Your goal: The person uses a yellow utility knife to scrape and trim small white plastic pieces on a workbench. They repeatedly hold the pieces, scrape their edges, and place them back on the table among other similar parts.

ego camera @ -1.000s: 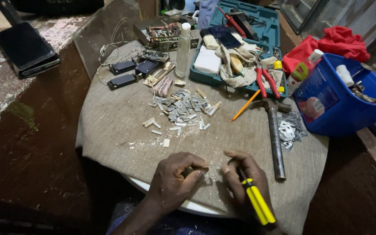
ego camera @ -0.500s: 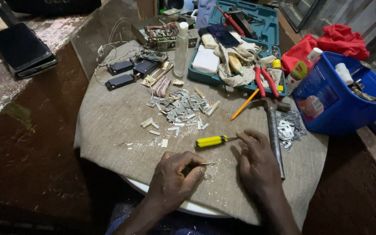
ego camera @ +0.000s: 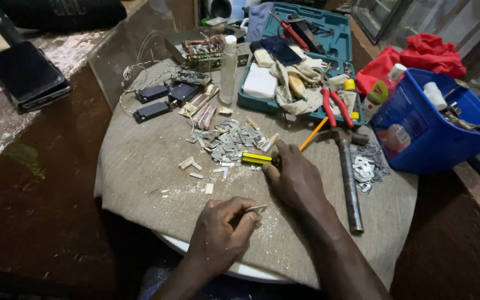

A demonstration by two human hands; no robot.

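My left hand (ego camera: 220,233) is closed at the near edge of the round cloth-covered table (ego camera: 140,183), pinching a small thin metal plate (ego camera: 256,209) between thumb and fingers. My right hand (ego camera: 294,179) reaches forward, palm down, its fingertips closed on the dark end of a yellow-handled tool (ego camera: 255,158) that lies on the cloth. Just beyond the tool sits a pile of small metal plates (ego camera: 231,141), with pale chips and dust scattered around it.
A hammer (ego camera: 348,178) lies right of my right hand, beside more metal plates (ego camera: 369,166) and an orange pencil (ego camera: 313,133). Behind stand a teal tool case (ego camera: 312,61) with red pliers (ego camera: 337,105), a white bottle (ego camera: 228,69), black modules (ego camera: 151,100) and a blue bin (ego camera: 434,122).
The right hand laid the yellow-handled tool on the cloth, then reached forward and closed on its end; the tool now lies farther away, by the plate pile. The left hand kept its plate.
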